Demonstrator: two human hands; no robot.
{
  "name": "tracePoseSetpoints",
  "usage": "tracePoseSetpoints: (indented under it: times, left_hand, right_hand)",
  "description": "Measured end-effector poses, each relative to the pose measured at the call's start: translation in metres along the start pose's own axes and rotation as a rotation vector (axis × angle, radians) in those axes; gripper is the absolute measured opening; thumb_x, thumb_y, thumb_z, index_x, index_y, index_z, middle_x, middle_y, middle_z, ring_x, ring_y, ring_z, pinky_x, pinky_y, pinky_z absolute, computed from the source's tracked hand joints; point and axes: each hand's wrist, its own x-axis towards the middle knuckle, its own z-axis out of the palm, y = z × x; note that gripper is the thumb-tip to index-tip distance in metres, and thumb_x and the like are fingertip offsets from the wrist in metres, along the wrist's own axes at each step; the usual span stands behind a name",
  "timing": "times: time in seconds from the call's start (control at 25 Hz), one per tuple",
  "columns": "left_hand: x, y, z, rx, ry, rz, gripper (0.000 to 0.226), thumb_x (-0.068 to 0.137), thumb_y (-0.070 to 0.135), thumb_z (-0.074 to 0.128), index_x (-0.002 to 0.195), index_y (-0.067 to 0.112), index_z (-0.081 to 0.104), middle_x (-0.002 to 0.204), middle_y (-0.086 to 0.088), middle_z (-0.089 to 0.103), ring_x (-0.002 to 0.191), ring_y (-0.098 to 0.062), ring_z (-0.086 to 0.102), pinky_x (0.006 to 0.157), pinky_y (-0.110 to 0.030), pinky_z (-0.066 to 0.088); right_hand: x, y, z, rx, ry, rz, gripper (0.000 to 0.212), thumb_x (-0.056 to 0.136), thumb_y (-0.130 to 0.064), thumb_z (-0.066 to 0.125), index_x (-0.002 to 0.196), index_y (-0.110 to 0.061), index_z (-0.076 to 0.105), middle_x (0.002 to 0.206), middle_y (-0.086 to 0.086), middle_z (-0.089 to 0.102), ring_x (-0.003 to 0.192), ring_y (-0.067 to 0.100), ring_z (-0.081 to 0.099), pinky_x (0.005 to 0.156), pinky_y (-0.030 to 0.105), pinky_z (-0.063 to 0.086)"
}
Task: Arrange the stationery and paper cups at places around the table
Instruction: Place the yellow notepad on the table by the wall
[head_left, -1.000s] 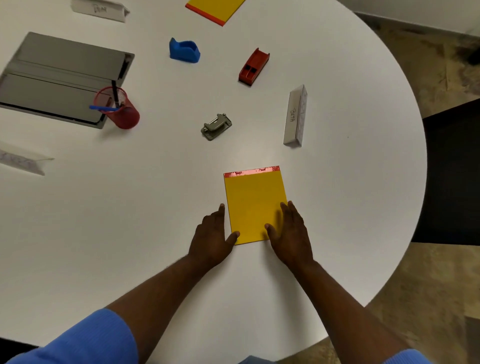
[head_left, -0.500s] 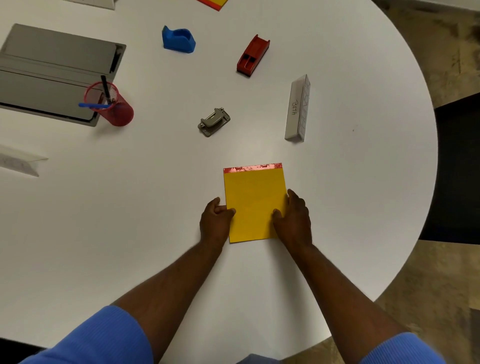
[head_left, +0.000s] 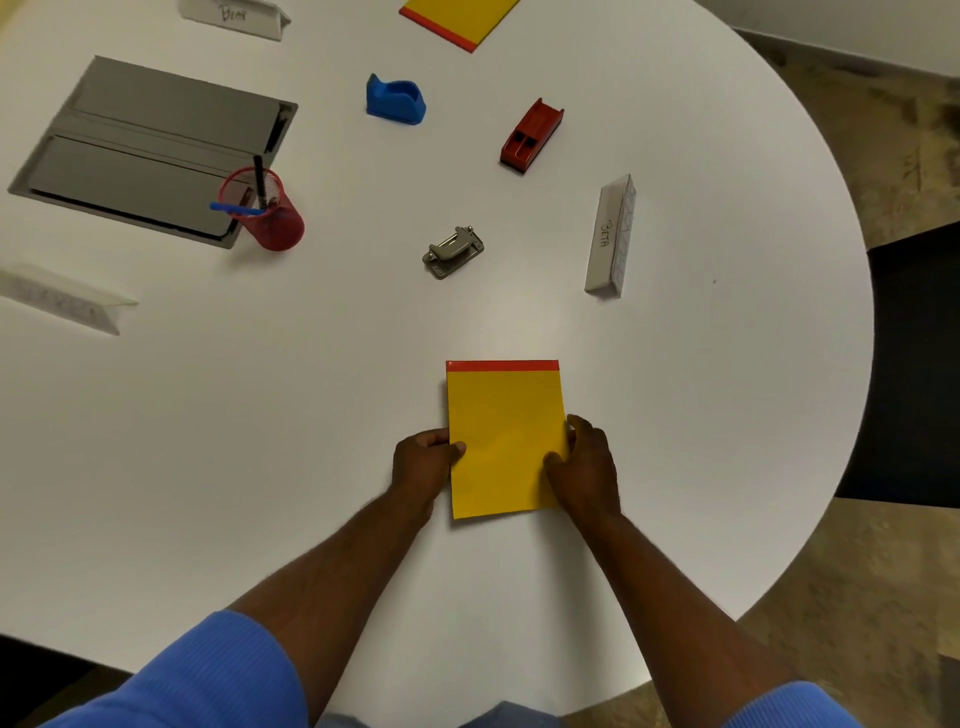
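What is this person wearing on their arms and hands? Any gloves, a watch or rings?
Both arms are in blue ribbed knit sleeves. The left sleeve and right sleeve end well up the arms, with nothing worn below them. The left hand and right hand are bare: no gloves, and no watch, bracelet or ring shows in this view.

Round white table (head_left: 727, 364) filled the view, a grey recessed panel (head_left: 156, 140) sunk into its far left. A folded name card marked BETA (head_left: 610, 236) stood right. A second card (head_left: 234, 15) sat at the far edge. A third card (head_left: 62, 299) lay left, writing blurred. A dark chair (head_left: 914, 364) waited beyond the right rim, on brown floor (head_left: 883, 597).
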Motion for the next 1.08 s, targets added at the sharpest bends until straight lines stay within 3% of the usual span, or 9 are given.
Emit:
tracePoseSetpoints:
  times: [0.08,0.24,0.4,0.52,0.64,0.76,0.92,1.08]
  left_hand:
    - [-0.006,-0.002,-0.014,0.010,-0.022,0.026,0.032,0.095,-0.002,0.066,0.127,-0.004,0.067,0.119,-0.024,0.071,0.100,-0.034,0.069,0.092,-0.043,0.057]
    - [-0.023,-0.003,-0.048,0.001,-0.027,0.076,0.029,0.094,-0.002,0.067,0.123,0.000,0.070,0.106,-0.014,0.074,0.081,-0.019,0.070,0.066,-0.023,0.058]
    - [-0.042,0.001,-0.094,-0.036,0.014,0.096,0.027,0.094,-0.002,0.067,0.120,0.001,0.072,0.093,-0.006,0.076,0.078,-0.017,0.072,0.072,-0.029,0.059]
    - [-0.052,0.006,-0.136,-0.062,0.051,0.116,0.026,0.093,-0.002,0.068,0.118,0.002,0.072,0.081,0.005,0.078,0.070,-0.010,0.074,0.062,-0.022,0.057]
    - [-0.053,0.011,-0.175,-0.096,0.110,0.144,0.025,0.091,-0.004,0.070,0.116,0.000,0.073,0.075,0.006,0.078,0.065,-0.008,0.074,0.057,-0.020,0.056]
    - [-0.051,0.017,-0.209,-0.149,0.173,0.168,0.027,0.089,-0.005,0.071,0.116,0.000,0.072,0.087,-0.005,0.078,0.075,-0.019,0.073,0.068,-0.029,0.060]
    - [-0.044,0.026,-0.250,-0.162,0.238,0.189,0.030,0.090,-0.004,0.072,0.119,-0.002,0.071,0.113,-0.023,0.073,0.100,-0.036,0.069,0.093,-0.046,0.057]
    - [-0.032,0.037,-0.312,-0.140,0.325,0.221,0.031,0.089,-0.003,0.074,0.119,-0.002,0.072,0.113,-0.023,0.073,0.106,-0.040,0.070,0.098,-0.049,0.056]
  right_hand:
    - [-0.009,-0.003,0.003,0.045,-0.004,-0.008,0.058,0.093,-0.014,0.063,0.148,-0.017,0.044,0.132,0.010,0.055,0.117,0.028,0.058,0.101,0.043,0.049]
    - [-0.029,-0.017,0.011,0.119,-0.047,-0.045,0.047,0.099,-0.014,0.056,0.145,-0.020,0.048,0.123,0.004,0.064,0.102,0.019,0.062,0.088,0.037,0.053]
    - [-0.049,-0.043,0.027,0.121,0.007,-0.181,0.037,0.099,-0.015,0.061,0.136,-0.018,0.058,0.101,-0.004,0.063,0.087,0.007,0.058,0.073,0.020,0.043]
    - [-0.055,-0.068,0.042,0.157,-0.026,-0.280,0.033,0.096,-0.018,0.069,0.129,-0.020,0.063,0.095,-0.013,0.064,0.088,-0.002,0.060,0.071,0.013,0.041]
    - [-0.056,-0.096,0.059,0.163,-0.075,-0.333,0.031,0.095,-0.022,0.071,0.125,-0.020,0.065,0.095,-0.011,0.067,0.090,-0.001,0.063,0.073,0.017,0.048]
    - [-0.058,-0.132,0.080,0.195,-0.103,-0.312,0.027,0.098,-0.024,0.067,0.124,-0.016,0.066,0.101,0.000,0.071,0.090,0.017,0.070,0.077,0.037,0.060]
    - [-0.068,-0.177,0.106,0.264,-0.144,-0.328,0.009,0.098,-0.018,0.066,0.107,-0.021,0.065,0.095,-0.001,0.071,0.083,0.019,0.071,0.059,0.023,0.057]
    - [-0.077,-0.229,0.143,0.288,-0.234,-0.342,0.011,0.095,-0.008,0.067,0.096,-0.020,0.065,0.083,0.000,0.072,0.071,0.017,0.072,0.057,0.028,0.058]
